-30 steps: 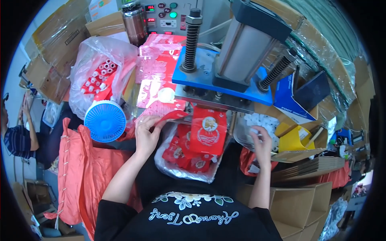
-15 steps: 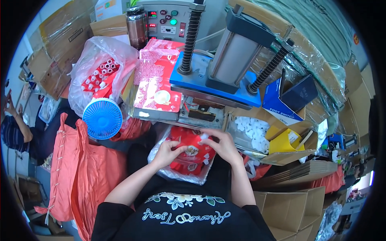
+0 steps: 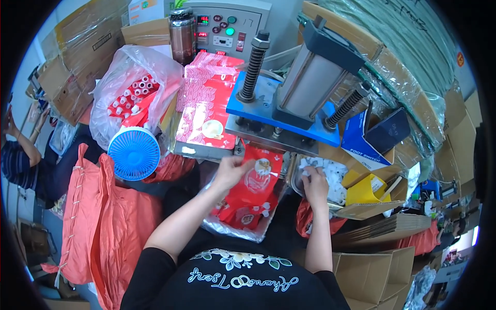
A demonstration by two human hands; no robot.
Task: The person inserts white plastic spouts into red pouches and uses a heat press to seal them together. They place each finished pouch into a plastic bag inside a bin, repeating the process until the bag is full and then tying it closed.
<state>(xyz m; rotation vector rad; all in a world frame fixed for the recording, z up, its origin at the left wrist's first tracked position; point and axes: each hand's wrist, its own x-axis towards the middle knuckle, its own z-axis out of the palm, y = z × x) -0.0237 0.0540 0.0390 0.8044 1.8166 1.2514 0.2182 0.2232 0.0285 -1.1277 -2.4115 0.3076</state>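
A red printed pouch (image 3: 262,173) stretches from the press toward me, its far end beneath the press's metal plate (image 3: 274,140). My left hand (image 3: 231,172) pinches the pouch along its left edge, just in front of the press. More red pouches (image 3: 243,214), some with white spouts showing, lie in a plastic-lined box (image 3: 258,235) below it. Over to the right, my right hand (image 3: 316,188) has its fingers bent down into a tray of small white plastic pieces (image 3: 336,181). Whatever is between those fingertips is hidden.
The press's blue plate (image 3: 310,132) and cylinder (image 3: 315,77) stand just beyond my hands. Flat red pouches (image 3: 201,111) are stacked left of it. A blue fan (image 3: 133,154) and a bag of spouted pouches (image 3: 98,116) sit farther left. A yellow container (image 3: 364,191) borders the tray.
My left hand has carried the pouch forward to the press. My right hand has left the pouch for the white pieces. The press's rods and lower plate have come down.
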